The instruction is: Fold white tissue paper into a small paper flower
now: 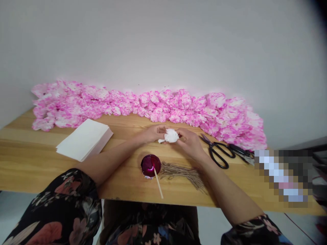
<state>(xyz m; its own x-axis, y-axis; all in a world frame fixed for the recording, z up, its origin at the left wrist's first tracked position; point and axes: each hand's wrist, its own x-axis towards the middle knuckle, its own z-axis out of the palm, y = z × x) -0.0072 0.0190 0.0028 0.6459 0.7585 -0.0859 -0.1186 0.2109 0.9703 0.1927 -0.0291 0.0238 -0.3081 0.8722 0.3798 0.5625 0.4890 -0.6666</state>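
A small white crumpled paper flower (170,136) sits between both hands above the wooden table (30,160). My left hand (153,132) pinches its left side with closed fingers. My right hand (190,143) grips its right side, fingers curled round it. Just in front of the hands stands a small cup of dark pink dye (150,165) with a wooden stick (158,183) leaning out of it. A bundle of brown twine pieces (184,173) lies to the right of the cup, under my right wrist.
A long row of pink-and-white paper flowers (153,105) lies along the wall. A stack of white paper sheets (85,139) rests at the left. Black scissors (218,151) lie right of my right hand. The table's front edge is close to my body.
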